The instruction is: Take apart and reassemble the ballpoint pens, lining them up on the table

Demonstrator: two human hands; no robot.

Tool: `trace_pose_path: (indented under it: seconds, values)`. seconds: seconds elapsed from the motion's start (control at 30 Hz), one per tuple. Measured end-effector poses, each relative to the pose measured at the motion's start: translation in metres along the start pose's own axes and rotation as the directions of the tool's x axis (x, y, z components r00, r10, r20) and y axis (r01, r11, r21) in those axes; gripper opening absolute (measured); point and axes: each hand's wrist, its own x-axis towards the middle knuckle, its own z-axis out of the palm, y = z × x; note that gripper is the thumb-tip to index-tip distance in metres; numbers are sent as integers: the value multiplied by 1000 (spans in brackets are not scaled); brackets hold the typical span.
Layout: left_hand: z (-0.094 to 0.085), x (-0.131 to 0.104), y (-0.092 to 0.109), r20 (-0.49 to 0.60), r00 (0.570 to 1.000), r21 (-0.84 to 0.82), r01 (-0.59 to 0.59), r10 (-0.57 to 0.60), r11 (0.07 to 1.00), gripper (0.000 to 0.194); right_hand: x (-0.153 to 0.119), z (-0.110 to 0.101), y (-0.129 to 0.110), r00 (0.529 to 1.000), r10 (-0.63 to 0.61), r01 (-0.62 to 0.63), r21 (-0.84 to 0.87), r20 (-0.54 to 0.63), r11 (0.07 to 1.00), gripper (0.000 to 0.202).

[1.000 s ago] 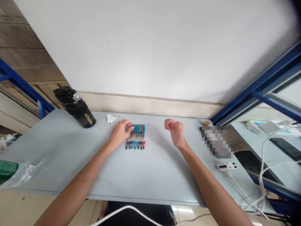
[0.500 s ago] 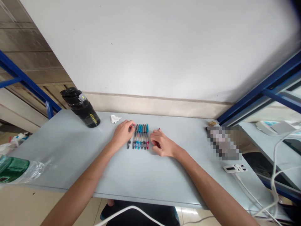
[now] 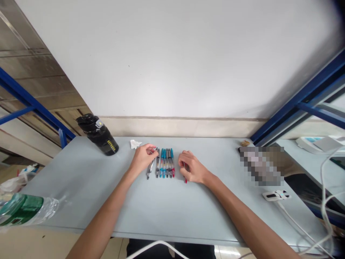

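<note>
Several pens [image 3: 167, 163] with blue, grey and black grips lie side by side in an upright row on the grey-blue table. Just left of the row, my left hand [image 3: 144, 157] pinches the upper end of a clear and black pen [image 3: 150, 170], which slants beside the others. On the right, my right hand [image 3: 192, 166] is curled round a pen with a red tip [image 3: 185, 181]; the fingers cover most of it. A small gap separates this hand from the row.
A black bottle [image 3: 101, 138] and crumpled white tissue [image 3: 135, 144] stand and lie at the back left. A green-labelled bottle [image 3: 27, 209] lies front left. At right are a blurred dark object [image 3: 260, 167], a white device [image 3: 276, 195] and cables [image 3: 292, 220].
The view has shifted, so the table sits lower. My right hand has moved a little away from the row, and the red-tipped pen now shows under it. The left pen slants more.
</note>
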Motion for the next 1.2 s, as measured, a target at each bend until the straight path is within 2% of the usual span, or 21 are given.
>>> trace_pose_path:
  seconds: [0.07, 0.13, 0.23, 0.3, 0.37, 0.43, 0.53, 0.63, 0.8, 0.9, 1.03, 1.1, 1.2]
  values:
    - [-5, 1, 7, 18, 999, -271, 35, -32, 962, 31, -1, -1, -2, 998, 53, -52, 28, -22, 998, 12]
    - [-10, 0, 16, 18, 1000, -518, 22, -15, 855, 33, -1, 0, -6, 987, 158, -153, 119, -38, 981, 10]
    - [-13, -5, 29, -23, 999, -734, -47, 43, 677, 28, 1, 2, -14, 950, 309, -284, 293, -41, 913, 33]
    - [-12, -10, 35, -16, 998, -782, -50, 61, 621, 27, 3, 4, -20, 933, 355, -311, 367, -56, 877, 44]
    - [-9, -13, 38, 16, 997, -795, -34, 76, 605, 26, 6, 4, -25, 922, 379, -314, 422, -77, 851, 49]
    - [-4, -16, 37, 51, 994, -782, -20, 96, 623, 26, 9, 3, -29, 909, 408, -320, 481, -88, 816, 51]
    - [5, -20, 36, 115, 987, -717, 5, 111, 697, 29, 12, 0, -33, 871, 483, -360, 554, -89, 751, 53]
    - [12, -25, 38, 175, 975, -692, 21, 139, 721, 32, 12, 0, -31, 848, 530, -399, 619, -32, 676, 56]
    - [20, -30, 42, 226, 957, -746, 49, 183, 664, 41, 10, 5, -26, 851, 509, -443, 699, 130, 562, 56]
    - [22, -31, 41, 204, 968, -735, 52, 147, 676, 38, 9, 7, -29, 850, 509, -460, 663, 136, 591, 55]
    - [26, -32, 37, 108, 994, -677, 53, 29, 734, 34, 7, 5, -35, 883, 469, -427, 446, 18, 787, 53]
    - [27, -32, 37, 66, 998, -670, 54, -12, 740, 35, 7, 3, -36, 904, 427, -392, 339, -31, 855, 51]
    - [26, -32, 38, 66, 998, -687, 27, 25, 726, 41, 8, 1, -36, 913, 401, -366, 288, -72, 885, 50]
